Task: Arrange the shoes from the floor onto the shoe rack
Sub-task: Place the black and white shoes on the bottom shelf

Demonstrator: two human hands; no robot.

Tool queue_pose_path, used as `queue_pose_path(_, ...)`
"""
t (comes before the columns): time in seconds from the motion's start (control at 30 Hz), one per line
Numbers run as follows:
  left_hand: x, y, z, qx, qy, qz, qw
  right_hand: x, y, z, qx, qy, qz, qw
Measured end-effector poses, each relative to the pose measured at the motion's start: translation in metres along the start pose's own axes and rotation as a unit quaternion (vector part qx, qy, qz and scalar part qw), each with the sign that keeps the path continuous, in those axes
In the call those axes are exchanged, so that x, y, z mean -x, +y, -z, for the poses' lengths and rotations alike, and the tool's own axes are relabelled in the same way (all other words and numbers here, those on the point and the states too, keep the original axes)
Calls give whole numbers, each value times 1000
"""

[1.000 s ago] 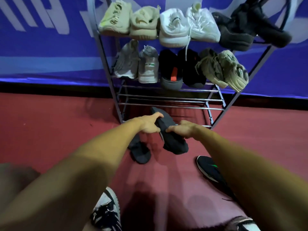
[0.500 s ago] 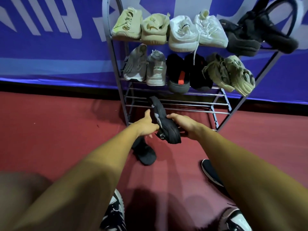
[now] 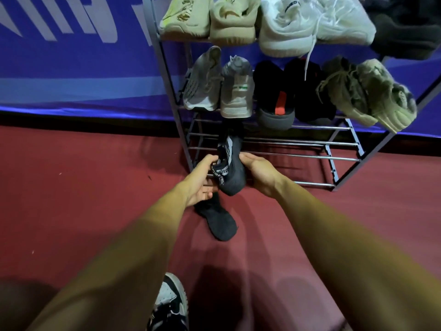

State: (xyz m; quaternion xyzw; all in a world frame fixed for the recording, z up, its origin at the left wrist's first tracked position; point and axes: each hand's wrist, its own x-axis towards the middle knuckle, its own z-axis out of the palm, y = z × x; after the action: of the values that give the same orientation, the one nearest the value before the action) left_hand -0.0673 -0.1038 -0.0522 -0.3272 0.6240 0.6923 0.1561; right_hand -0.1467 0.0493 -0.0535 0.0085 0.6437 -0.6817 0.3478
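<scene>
You've raised the black shoe [image 3: 231, 172] toward the lower rails [image 3: 286, 142] of the shoe rack [image 3: 167, 75], left grip [image 3: 202, 181] and right grip [image 3: 259, 173] clamped on it. Shoes [image 3: 236, 91] fill both shelves [image 3: 315, 127] above.

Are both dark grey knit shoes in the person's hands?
No, the left hand and right hand grip only one dark grey knit shoe; the other dark grey shoe lies on the red floor below them.

Shoe rack [image 3: 157, 41]: 1.
Rack top shelf: 2 beige sneakers [image 3: 186, 17], 2 white sneakers [image 3: 286, 29], dark shoes [image 3: 401, 32] cut off at frame edge, count unclear.
Rack middle shelf: 2 grey sneakers [image 3: 205, 80], 2 black shoes [image 3: 272, 91], 2 olive sneakers [image 3: 365, 91].
Before rack: 1 held knit shoe [image 3: 232, 170], 1 floor knit shoe [image 3: 220, 223], 1 black-and-white sneaker [image 3: 170, 304].
</scene>
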Motion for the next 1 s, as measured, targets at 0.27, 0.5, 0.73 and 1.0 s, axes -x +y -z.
queue_pose_path(0.27, -25, 19, 13, -10, -20, -49, 999, -44, -14, -9, 32, 60, 37, 997)
queue_pose_path(0.5, -53, 28, 32, -33, 7, -109, 993, -56, -22, -18, 44, -21, -18, 999)
queue_pose_path(0.73, -73, 36, 50, -18, 75, -114, 990, -71, -17, -36, 67, -49, 34, 996)
queue_pose_path(1.0, -86, 28, 68, -10, 97, -96, 991, -86, -7, -51, 192, -74, 66, 976)
